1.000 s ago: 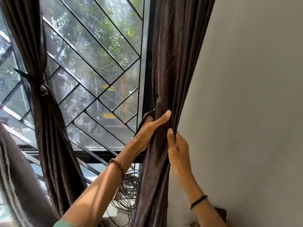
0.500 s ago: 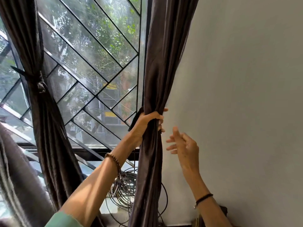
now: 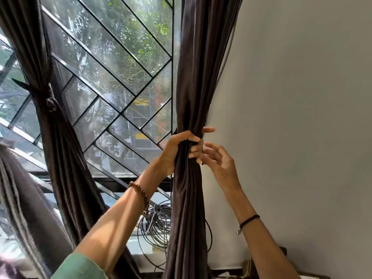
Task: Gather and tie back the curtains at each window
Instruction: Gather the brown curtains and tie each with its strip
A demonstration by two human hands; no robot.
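Note:
A dark brown curtain [image 3: 198, 77] hangs at the window's right edge, next to the white wall. My left hand [image 3: 179, 146] is wrapped around it at mid-height, bunching the fabric into a narrow bundle. Just to its right, my right hand [image 3: 220, 164] has its fingers spread, its fingertips close to the left hand's fingers and holding nothing. At the left side of the window a second dark curtain [image 3: 50, 121] is bound by a tie-back [image 3: 47, 95]. No tie-back shows on the right curtain.
The window [image 3: 120, 87] has a black diagonal grille. A coil of grey cable [image 3: 159, 224] lies on the sill behind the right curtain. A bare white wall [image 3: 302, 117] fills the right side. More dark fabric [image 3: 18, 208] hangs at the far left.
My left hand went from lying flat on the curtain to gripping it in a bundle. My right hand let go of the curtain's edge, opened, and moved back near the left hand.

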